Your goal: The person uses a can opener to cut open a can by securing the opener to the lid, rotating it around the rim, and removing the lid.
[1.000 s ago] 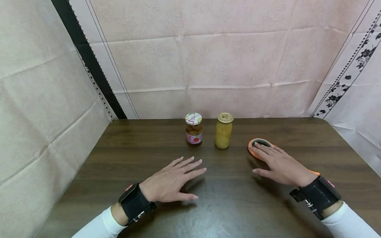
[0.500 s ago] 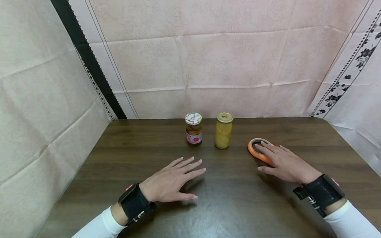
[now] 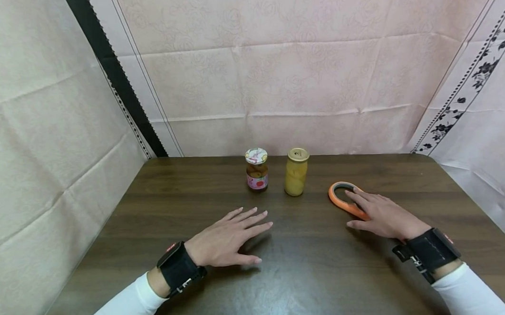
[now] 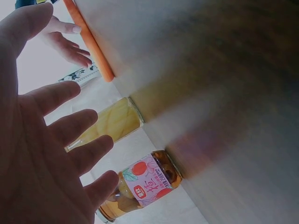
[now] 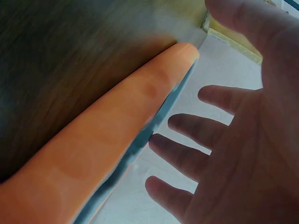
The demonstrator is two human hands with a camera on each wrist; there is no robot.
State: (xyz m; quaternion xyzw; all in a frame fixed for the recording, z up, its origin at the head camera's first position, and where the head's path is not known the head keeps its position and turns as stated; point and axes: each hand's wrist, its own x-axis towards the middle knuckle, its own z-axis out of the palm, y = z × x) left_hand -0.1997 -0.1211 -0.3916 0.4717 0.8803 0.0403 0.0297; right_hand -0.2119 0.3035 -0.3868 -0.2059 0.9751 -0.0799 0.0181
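An orange jar opener (image 3: 337,199) with a looped head lies on the table at the right. Wavy grey lining runs along its edge in the right wrist view, where the opener (image 5: 107,121) fills the left side. My right hand (image 3: 386,217) hovers over its handle, fingers spread and relaxed, hiding most of that part. Palm down, my left hand (image 3: 222,240) stays over the table at left of centre with its fingers extended, holding nothing. Beyond it stand a small jar (image 3: 257,174) of brown fruit with a pink label and a taller jar (image 3: 296,176) of yellow fruit with a gold lid.
The dark wood table (image 3: 292,269) ends at a pale cloth backdrop (image 3: 308,78) just behind the jars. More cloth hangs along the left and right sides. Both wrists wear black bands, below which white sleeves show.
My right hand has drawn back to the right, uncovering more of the jar opener's loop. The jar opener, both jars and my left hand stay where they were.
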